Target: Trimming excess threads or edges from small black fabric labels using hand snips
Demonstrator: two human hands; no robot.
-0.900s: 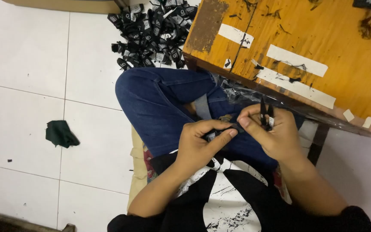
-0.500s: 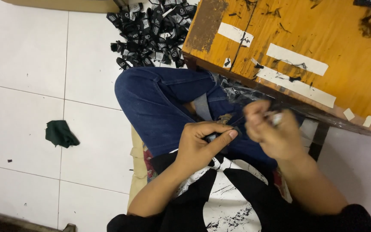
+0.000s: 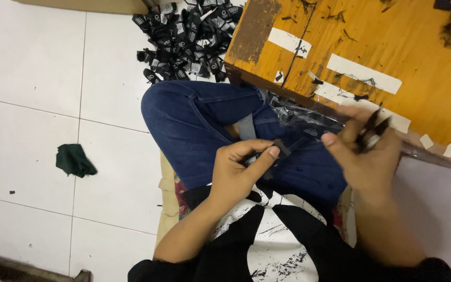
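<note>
White floor tiles (image 3: 32, 62) fill the left of the view, with a crumpled dark green scrap of cloth (image 3: 74, 160) lying alone on them and, higher up, a heap of small black woven labels (image 3: 186, 39) spilled against the corner of the table. A person sits on the floor in blue jeans (image 3: 199, 122), on what looks like a patterned cushion (image 3: 169, 190), knees tucked under a low orange wooden table (image 3: 392, 47) that carries strips of white tape (image 3: 363, 73) and black thread clippings. The left hand (image 3: 238, 169) is closed in a pinch, thumb and forefinger gripping a small black label (image 3: 281, 148) held above the lap. To its right, the right hand (image 3: 369, 156) is curled around a dark pair of thread snips (image 3: 371, 128), blades pointing up and away, near the table edge and clear of the label. Trimming such a piece well probably means keeping the pinch close to the edge being cut, so the cloth stays taut, and bringing the blade tips in squarely so only stray threads are taken. A clear plastic bag (image 3: 298, 115) lies crumpled between lap and table edge; its contents cannot be read. The right hand is motion-blurred, so whether the snip blades are open or closed is not clear, and the table's far side and the person's right forearm run out of frame.
</note>
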